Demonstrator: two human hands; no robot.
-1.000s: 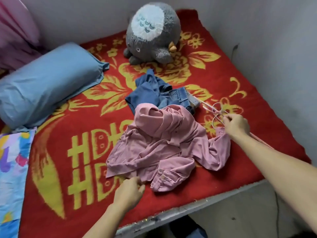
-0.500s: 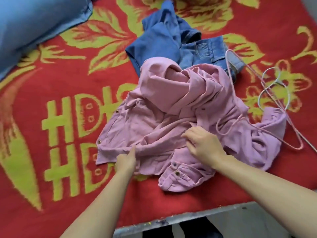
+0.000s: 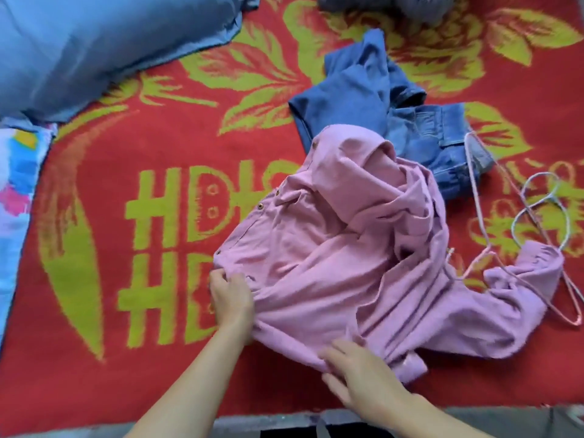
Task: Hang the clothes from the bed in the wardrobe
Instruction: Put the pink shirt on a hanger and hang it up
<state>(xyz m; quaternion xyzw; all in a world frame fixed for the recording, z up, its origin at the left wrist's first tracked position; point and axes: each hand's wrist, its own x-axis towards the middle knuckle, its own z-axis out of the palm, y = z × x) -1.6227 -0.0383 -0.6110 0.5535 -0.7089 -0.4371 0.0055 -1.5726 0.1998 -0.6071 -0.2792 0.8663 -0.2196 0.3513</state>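
Hands: right hand (image 3: 357, 374) nearest, grip spread, fingers (image 3: 331, 354) flat on near hem of pink shirt (image 3: 331, 263) | left hand (image 3: 232, 298): grip pinching shirt's left edge | pink shirt: crumpled on bed's red blanket (image 3: 110, 358), centre | wire hangers (image 3: 524, 211): right, one lying over shirt sleeve | blue denim clothes (image 3: 363, 99): just beyond shirt, touching it | blue pillow (image 3: 94, 49): far left.

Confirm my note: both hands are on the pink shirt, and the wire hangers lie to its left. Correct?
No: in the head view the wire hangers lie to the right of the pink shirt, not its left. The left hand and right hand are both on the shirt.
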